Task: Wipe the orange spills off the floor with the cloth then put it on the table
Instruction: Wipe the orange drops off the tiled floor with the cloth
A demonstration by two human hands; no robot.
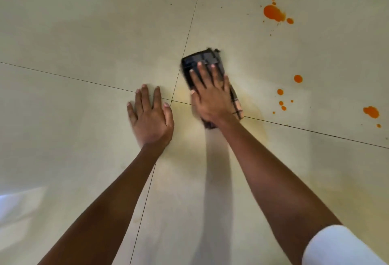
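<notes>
A dark folded cloth (pixel 196 62) with a checked pattern lies on the pale tiled floor (pixel 84 33), near where the tile joints cross. My right hand (pixel 210 96) presses flat on top of it, fingers spread. My left hand (pixel 150 115) rests flat on the bare floor to the left, holding nothing. A large orange spill (pixel 273 13) with small drops around it sits at the far right. Several smaller orange drops (pixel 297 78) dot the floor to the right of the cloth, and another orange blot (pixel 371 112) lies near the right edge. A faint yellowish smear (pixel 250 104) surrounds the cloth.
Dark tile joints (pixel 63 76) cross the floor. A white sleeve (pixel 336 245) shows at the bottom right. A pale blurred patch (pixel 12 205) lies at the lower left edge. The table is not in view.
</notes>
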